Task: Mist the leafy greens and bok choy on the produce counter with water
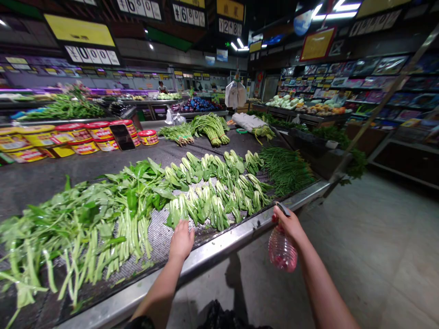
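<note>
My left hand (181, 240) lies on the dark mesh of the produce table (226, 240), fingers together, touching the stem ends of the small bok choy (219, 192) laid in rows. My right hand (288, 223) is closed round the trigger head of a pink spray bottle (282, 250), which hangs below the table's metal front edge. Long leafy greens (96, 219) lie to the left of the bok choy.
Thin green stalks (286, 169) lie at the table's right end. Red-lidded yellow tubs (75, 137) and bundled greens (206, 130) sit farther back. More produce stands (308, 109) and shelves (377, 87) line the right. Tiled floor (377, 246) lies to the right.
</note>
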The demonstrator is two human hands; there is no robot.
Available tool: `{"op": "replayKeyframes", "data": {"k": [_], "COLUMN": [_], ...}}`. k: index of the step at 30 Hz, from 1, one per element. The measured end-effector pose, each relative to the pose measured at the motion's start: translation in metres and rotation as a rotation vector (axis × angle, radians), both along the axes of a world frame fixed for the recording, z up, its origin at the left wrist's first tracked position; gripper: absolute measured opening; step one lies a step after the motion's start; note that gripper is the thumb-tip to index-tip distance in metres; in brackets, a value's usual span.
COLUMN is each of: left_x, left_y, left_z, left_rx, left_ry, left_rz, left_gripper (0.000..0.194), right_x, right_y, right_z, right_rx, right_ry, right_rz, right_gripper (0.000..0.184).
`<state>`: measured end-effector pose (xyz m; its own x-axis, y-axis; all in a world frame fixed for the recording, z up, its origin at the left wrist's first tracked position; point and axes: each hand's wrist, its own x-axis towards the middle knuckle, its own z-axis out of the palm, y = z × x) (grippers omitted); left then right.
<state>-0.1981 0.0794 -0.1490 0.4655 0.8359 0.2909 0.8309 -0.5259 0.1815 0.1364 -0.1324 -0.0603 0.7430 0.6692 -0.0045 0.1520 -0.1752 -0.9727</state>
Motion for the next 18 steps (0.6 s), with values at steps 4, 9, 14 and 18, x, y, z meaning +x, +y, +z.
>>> {"op": "replayKeyframes", "data": {"k": [4,9,14,18], "left_x": [0.0,0.0,0.0,0.0], "left_y": [0.0,0.0,-0.002,-0.004], "left_z": [0.0,0.0,0.002,0.004], "left_rx": [-0.006,0.0,-0.014,-0.016], "left_ry": [0.008,0.021,0.029,0.025], "left_rz": [0.003,0.004,0.014,0.02], "left_gripper": [0.048,0.047,0.047,0.046], "right_x": [-0.004,-0.006,-0.014,-0.022], "right_y": [-0.004,-0.003,0.0,0.004], "right_z": [-0.003,-0.004,0.0,0.004], "right_rx": [-0.058,-0.034,0.024,0.043], "right_ry": [-0.025,-0.045,-0.035,-0.043], "right_rz": [0.015,0.027,0.085,0.112], "right_gripper": [0.046,0.045,0.047,0.045]}}
